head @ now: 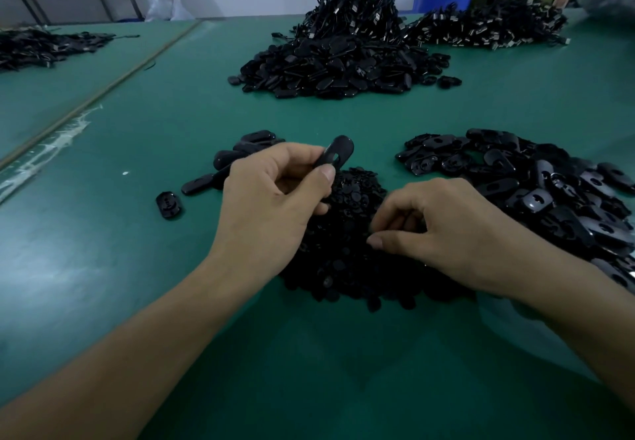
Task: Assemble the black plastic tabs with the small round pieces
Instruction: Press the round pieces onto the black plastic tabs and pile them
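In the head view, one heap of small round pieces (347,243) lay on the green table (144,267), and everything else is placed from that heap. The pieces in it were too many and too dark to count.

A single black tab (338,152) was raised just above the heap's far edge, pinched between the thumb and curled fingers of the left hand (271,206). The tab stood tilted, with its slotted face towards the camera.

Left of the heap, at least five loose tabs (197,183) lay scattered on the table, the nearest one (168,204) apart from the rest. Right of the heap spread one broad pile of tabs (536,185). Beyond the heap sat one larger mound of tabs (330,68), with two heaps of black cables (357,6) behind it. Far to the left lay one more dark pile (44,47), whose contents could not be made out.

The right hand (446,230) rested on the heap's near right side, its fingers curled and its thumb drawn close to them. Whether it pinched a round piece could not be told.
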